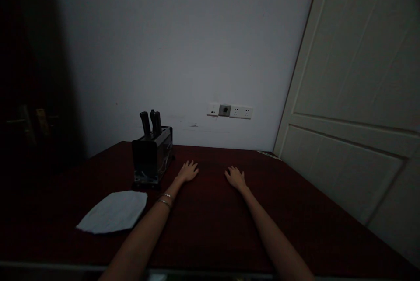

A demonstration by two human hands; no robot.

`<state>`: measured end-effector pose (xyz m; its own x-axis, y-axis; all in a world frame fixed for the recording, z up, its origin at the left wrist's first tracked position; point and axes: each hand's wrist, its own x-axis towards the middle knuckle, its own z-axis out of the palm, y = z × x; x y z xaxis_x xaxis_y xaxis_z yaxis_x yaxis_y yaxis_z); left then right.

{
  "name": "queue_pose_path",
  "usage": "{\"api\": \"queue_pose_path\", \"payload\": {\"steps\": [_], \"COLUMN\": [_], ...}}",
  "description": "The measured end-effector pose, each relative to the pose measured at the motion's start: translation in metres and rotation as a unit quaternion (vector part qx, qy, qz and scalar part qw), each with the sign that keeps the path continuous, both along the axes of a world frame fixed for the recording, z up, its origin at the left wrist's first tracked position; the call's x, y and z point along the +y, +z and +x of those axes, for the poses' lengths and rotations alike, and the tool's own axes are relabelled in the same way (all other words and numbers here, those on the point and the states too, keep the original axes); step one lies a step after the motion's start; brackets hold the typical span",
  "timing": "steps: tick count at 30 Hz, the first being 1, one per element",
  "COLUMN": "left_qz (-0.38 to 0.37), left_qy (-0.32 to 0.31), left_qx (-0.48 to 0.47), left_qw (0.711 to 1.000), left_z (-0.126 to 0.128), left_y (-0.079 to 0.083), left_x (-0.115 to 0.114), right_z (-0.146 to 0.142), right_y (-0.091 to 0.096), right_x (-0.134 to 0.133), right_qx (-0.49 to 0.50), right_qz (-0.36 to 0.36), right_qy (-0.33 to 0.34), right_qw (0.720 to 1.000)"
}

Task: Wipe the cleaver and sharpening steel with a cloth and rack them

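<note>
My left hand [188,171] lies flat, palm down, on the dark red table [295,211], fingers stretched out, just right of a dark knife block [152,157] with black knife handles [151,123] sticking up. Thin bracelets circle that wrist. My right hand [235,177] also rests flat on the table, fingers spread, a short way to the right. Neither hand holds anything. A white folded cloth [114,211] lies near the front left, beside my left forearm.
A white wall stands behind the table with a strip of power sockets [230,110]. A pale panelled door [357,97] runs along the table's right side. The left of the room is in deep shadow.
</note>
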<state>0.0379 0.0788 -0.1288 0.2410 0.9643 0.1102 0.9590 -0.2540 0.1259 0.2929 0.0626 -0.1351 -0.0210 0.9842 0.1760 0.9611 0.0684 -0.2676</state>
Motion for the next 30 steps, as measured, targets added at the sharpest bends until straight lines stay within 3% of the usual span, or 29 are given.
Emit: {"api": "queue_pose_path", "payload": {"steps": [30], "left_qz": [0.005], "left_qy": [-0.005], "left_qx": [-0.011], "left_qw": [1.0], "left_z": [-0.0016], "left_y": [-0.0004], "left_x": [0.0004], "right_z": [0.0019], "right_y": [0.0005], "right_x": [-0.0004], "right_qx": [0.003], "right_qz": [0.008], "right_qy": [0.008], "right_qw": [1.0]}}
